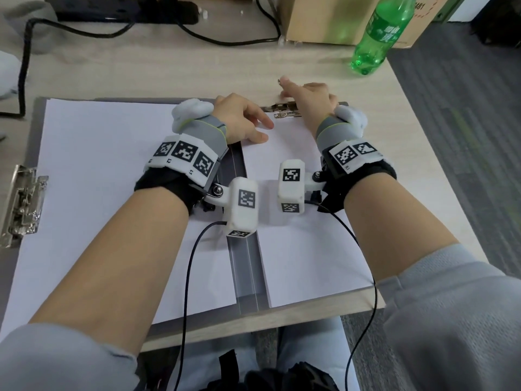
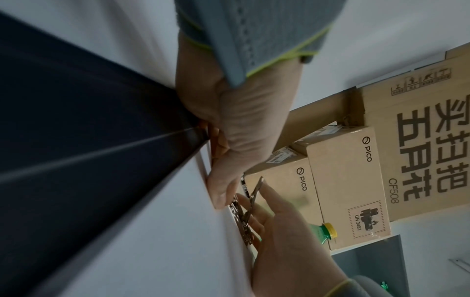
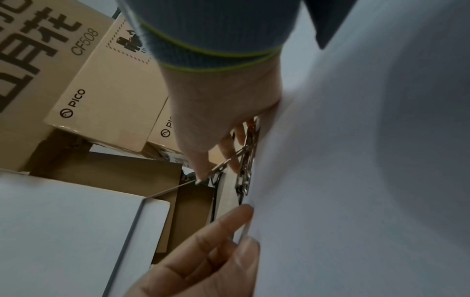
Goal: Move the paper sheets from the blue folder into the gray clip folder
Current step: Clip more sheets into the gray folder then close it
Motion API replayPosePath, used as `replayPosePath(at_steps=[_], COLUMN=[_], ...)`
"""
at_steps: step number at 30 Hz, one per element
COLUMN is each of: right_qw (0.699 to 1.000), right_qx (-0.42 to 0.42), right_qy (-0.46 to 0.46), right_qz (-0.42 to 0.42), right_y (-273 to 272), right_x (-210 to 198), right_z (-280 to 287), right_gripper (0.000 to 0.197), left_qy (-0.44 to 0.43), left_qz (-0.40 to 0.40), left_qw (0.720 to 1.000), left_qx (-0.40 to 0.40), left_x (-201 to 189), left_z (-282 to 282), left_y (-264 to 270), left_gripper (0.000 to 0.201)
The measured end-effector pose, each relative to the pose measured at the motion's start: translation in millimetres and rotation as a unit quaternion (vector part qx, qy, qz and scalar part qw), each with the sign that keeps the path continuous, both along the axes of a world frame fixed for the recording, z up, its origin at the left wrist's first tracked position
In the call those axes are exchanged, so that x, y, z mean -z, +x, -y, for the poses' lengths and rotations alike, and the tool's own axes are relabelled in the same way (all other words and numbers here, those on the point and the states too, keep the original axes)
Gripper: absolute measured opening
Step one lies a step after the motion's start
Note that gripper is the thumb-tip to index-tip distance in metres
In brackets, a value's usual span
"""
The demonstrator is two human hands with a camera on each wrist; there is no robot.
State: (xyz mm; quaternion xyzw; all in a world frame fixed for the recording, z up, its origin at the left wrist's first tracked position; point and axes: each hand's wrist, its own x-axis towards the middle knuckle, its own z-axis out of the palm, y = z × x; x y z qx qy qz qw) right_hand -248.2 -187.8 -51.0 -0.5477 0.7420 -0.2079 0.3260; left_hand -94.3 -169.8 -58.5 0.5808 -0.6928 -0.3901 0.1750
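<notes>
At far left we note a spare metal clip on the open gray clip folder, beside one white stack. We judge the transfer nearly done: the paper sheets lie on the right panel, clamping outstanding. Our left hand presses straight fingers on their top edge. Our right hand pinches the raised lever of the clip. No blue folder is visible.

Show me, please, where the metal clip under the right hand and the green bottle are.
metal clip (image 1: 283,110), head view, on its steel base plate.
green bottle (image 1: 381,35), head view, on its label.
</notes>
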Motion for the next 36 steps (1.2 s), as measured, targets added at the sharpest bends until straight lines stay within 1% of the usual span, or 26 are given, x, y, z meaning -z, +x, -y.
replayPosePath(at_steps=[3,7,10,14,16,19,22,26,28,32,34,36], right_qw=[0.998,0.992,0.979,0.958,0.951,0.959,0.960,0.972,0.980,0.992,0.996,0.997], right_qx=[-0.034,-0.059,-0.122,-0.157,-0.167,-0.135,-0.131,-0.094,-0.079,-0.078,-0.070,-0.071], right_qy=[0.030,0.076,0.096,0.100,0.107,0.105,0.107,0.092,0.079,0.050,0.038,0.024], right_qz=[-0.033,-0.078,-0.129,-0.217,-0.238,-0.227,-0.225,-0.195,-0.163,-0.082,-0.033,-0.004], right_y=[-1,0,2,7,11,15,17,17,14,-2,-11,-17], right_x=[0,-9,-19,-27,-21,-17,-14,-5,-3,-6,-5,-3], right_z=[7,14,15,13,17,20,22,20,15,1,-5,-18], right_gripper=[0.049,0.060,0.052,0.050,0.051,0.054,0.058,0.073,0.071,0.067,0.069,0.073], left_qy=[0.001,0.002,-0.001,-0.003,-0.004,-0.003,-0.001,0.011,0.015,0.022,0.022,0.027], left_qz=[-0.002,-0.011,-0.014,-0.020,-0.019,-0.017,-0.016,-0.015,-0.011,-0.003,0.008,0.027], left_qw=[1.000,1.000,1.000,1.000,1.000,1.000,1.000,1.000,1.000,1.000,1.000,0.999], left_qx=[0.005,0.012,0.010,0.014,0.018,0.017,0.015,0.014,0.012,-0.006,-0.017,-0.030], left_x=[-2,-2,0,1,2,3,3,2,0,-5,-9,-12], left_z=[2,2,3,4,5,6,6,5,3,-1,-3,-9], left_y=[0,-1,0,0,1,2,2,1,0,-3,-6,-11], left_gripper=[0.027,0.029,0.030,0.029,0.028,0.027,0.027,0.026,0.026,0.027,0.029,0.031])
